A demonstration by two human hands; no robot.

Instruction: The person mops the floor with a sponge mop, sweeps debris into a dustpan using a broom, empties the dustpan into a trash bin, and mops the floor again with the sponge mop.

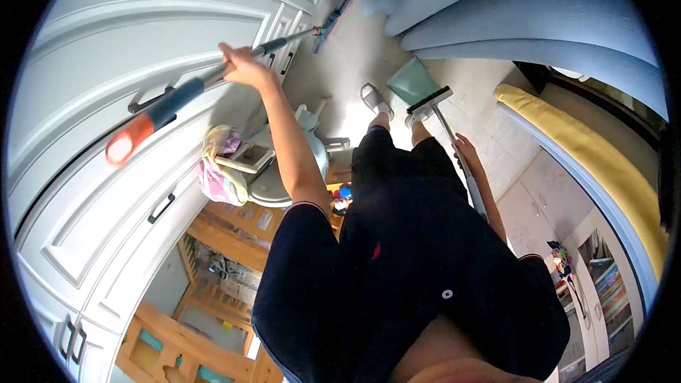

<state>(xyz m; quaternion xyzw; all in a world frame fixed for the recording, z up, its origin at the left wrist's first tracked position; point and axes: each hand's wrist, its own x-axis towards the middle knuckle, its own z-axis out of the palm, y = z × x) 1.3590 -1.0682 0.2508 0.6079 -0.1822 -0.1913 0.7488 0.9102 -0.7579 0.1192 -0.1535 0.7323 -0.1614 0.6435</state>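
Note:
My left hand (245, 67) is closed around the pole of a long-handled broom (177, 99), whose grip is grey-blue with an orange end. The broom's dark, narrow head (330, 26) reaches the floor near the white cabinets; its bristles are too small to make out. Low at my right side, my right hand (467, 152) is wrapped around the grey handle of a long-handled dustpan (413, 83). Its pale green pan rests on the floor just ahead of my feet, and a dark-edged bar crosses where the handle joins it.
White cabinets (163, 28) with black handles line the left. A grey chair-like seat (269, 181) with a colourful bag (221, 163) stands beside me. Blue curtains (525, 14) hang ahead. A yellow-cushioned ledge (582, 149) and a bookcase (610, 291) are at right, wooden furniture (191, 340) behind left.

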